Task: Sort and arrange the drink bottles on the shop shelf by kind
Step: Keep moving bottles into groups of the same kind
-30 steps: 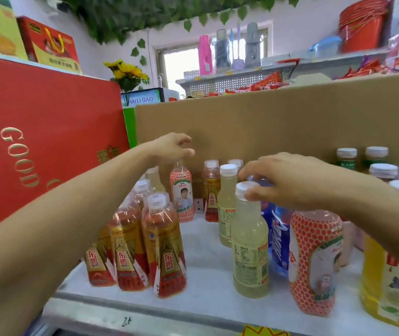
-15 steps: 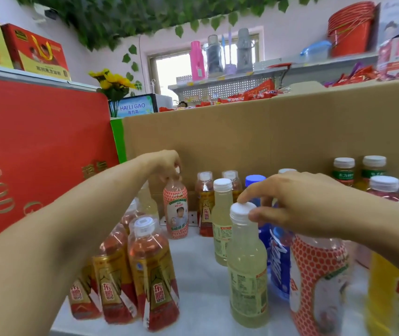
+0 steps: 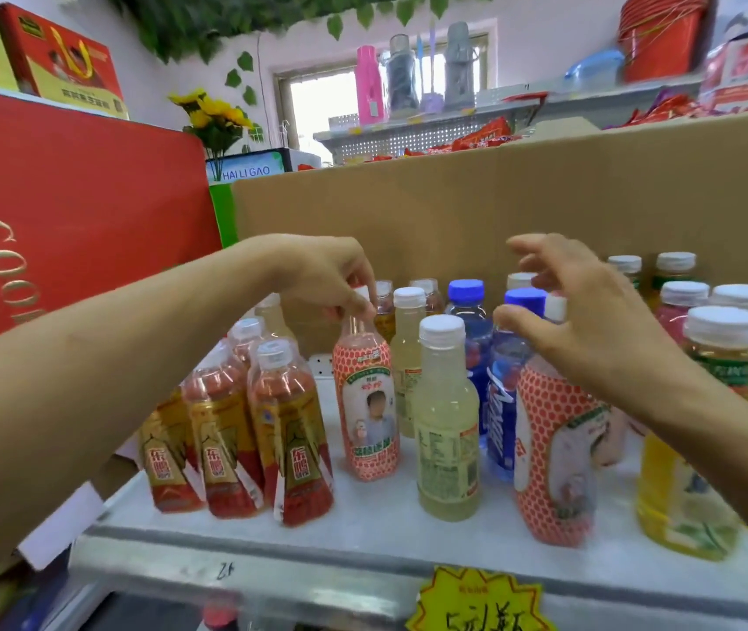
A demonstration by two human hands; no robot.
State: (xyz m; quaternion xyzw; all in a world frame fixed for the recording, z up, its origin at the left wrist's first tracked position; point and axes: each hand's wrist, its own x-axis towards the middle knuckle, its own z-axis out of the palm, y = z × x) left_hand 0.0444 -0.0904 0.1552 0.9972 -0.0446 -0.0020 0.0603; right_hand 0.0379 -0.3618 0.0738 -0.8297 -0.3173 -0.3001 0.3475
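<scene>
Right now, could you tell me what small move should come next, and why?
Probably carry the small dotted bottle, pinched at its neck by the left hand, rightward beside the larger dotted bottle: same pattern, yet a pale yellow bottle stands between them.

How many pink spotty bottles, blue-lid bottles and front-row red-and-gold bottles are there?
Pink spotty bottles: 2
Blue-lid bottles: 2
Red-and-gold bottles, front row: 3
Total: 7
</scene>
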